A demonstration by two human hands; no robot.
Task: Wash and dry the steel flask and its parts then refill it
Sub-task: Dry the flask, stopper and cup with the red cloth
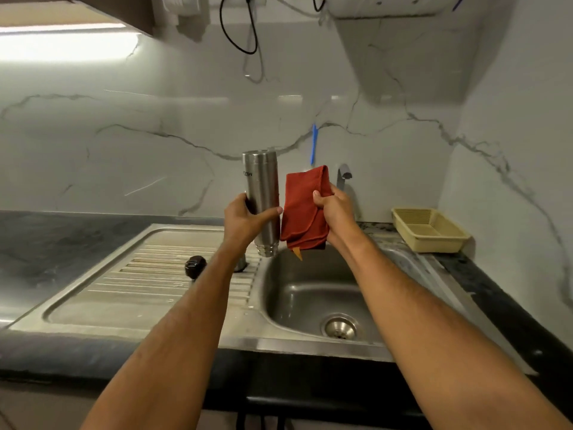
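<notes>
My left hand (245,220) grips the steel flask (262,193) around its middle and holds it upside down, mouth pointing down above the sink's left rim. My right hand (333,209) holds a folded red cloth (305,209) just to the right of the flask, close to it but apart. A black round cap (195,265) lies on the ribbed draining board. A small steel part (240,262) stands on the board behind my left forearm, mostly hidden.
The steel sink basin (313,293) with its drain (340,328) lies below my hands, and the draining board (124,283) is to its left. A tap (343,176) rises behind the cloth. A yellow plastic basket (429,231) sits on the dark counter at the right.
</notes>
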